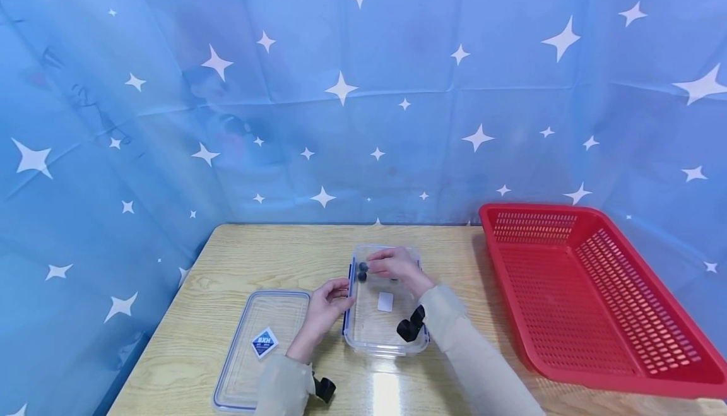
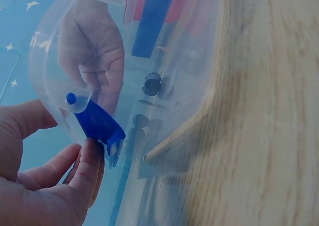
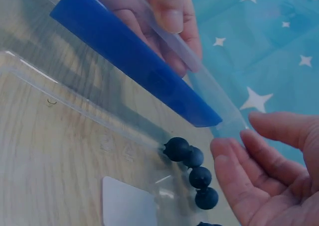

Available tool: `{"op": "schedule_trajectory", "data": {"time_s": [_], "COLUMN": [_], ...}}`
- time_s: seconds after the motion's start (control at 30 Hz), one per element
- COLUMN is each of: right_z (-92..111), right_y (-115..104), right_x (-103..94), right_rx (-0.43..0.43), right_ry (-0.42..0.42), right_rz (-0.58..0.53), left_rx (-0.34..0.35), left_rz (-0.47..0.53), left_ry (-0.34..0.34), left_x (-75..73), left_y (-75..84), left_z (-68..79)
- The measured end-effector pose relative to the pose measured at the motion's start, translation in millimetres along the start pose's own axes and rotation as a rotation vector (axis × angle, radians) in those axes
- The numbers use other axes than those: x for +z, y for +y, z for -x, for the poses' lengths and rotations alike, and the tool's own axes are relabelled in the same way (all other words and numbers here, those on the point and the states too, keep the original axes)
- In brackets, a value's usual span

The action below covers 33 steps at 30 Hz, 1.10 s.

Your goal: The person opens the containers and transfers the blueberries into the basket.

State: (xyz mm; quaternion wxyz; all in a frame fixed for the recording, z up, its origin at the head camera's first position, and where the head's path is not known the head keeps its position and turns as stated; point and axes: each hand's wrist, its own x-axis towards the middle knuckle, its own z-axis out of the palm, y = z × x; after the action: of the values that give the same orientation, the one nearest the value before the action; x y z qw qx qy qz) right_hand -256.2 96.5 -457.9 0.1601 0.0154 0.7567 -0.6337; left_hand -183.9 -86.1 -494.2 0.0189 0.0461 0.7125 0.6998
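A clear plastic container with blue side clips stands uncovered on the table. At its left wall, my left hand holds the rim beside a blue clip; its thumb and fingers lie on both sides of the wall. Several small dark round balls, resembling blueberries, sit in a row along the inside of that wall, one ball touching its neighbours. My right hand is over the container's far part, fingertips right beside the balls. Its fingers are loosely bent with nothing between them in the right wrist view. A white square shows at the container's bottom.
To the left, a clear lid with a blue seal and a diamond-shaped label lies on the wooden table. A large red basket stands at the right. Behind the table hangs a blue curtain with white stars.
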Motion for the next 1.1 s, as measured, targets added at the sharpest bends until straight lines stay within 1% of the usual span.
{"op": "schedule_trajectory", "data": {"time_s": [0.17, 0.3, 0.4, 0.47, 0.57, 0.63, 0.7, 0.9, 1.1], "right_z": [-3, -5, -5, -6, -7, -7, -7, -7, -11], "right_y": [4, 7, 9, 9, 9, 8, 7, 7, 11], "right_x": [3.8, 5.6, 6.6, 7.2, 8.3, 9.2, 10.4, 15.4, 18.1], "right_rx": [0.045, 0.044, 0.043, 0.052, 0.076, 0.09, 0.107, 0.141, 0.133], "right_ry": [-0.011, -0.014, -0.004, 0.002, 0.001, -0.005, -0.014, -0.014, -0.003], "right_rz": [0.038, 0.066, 0.06, 0.057, 0.07, 0.091, 0.107, 0.153, 0.16], "left_rx": [0.002, 0.001, 0.033, 0.04, 0.033, 0.003, -0.009, -0.002, 0.001], "left_rz": [0.001, 0.006, 0.0, -0.002, 0.0, 0.013, 0.024, 0.006, 0.0], "left_ry": [0.0, 0.0, -0.005, -0.006, -0.006, -0.004, -0.004, -0.001, 0.005], "left_x": [-0.1, -0.3, -0.8, -0.5, -0.4, 0.0, 0.2, 0.1, -0.3], "left_y": [-1.1, -2.3, -4.2, -4.9, -3.9, -2.7, -1.4, -0.8, -1.9], "left_z": [0.2, -0.6, -0.8, -0.8, -0.4, -0.7, -0.6, -0.1, -0.8]}}
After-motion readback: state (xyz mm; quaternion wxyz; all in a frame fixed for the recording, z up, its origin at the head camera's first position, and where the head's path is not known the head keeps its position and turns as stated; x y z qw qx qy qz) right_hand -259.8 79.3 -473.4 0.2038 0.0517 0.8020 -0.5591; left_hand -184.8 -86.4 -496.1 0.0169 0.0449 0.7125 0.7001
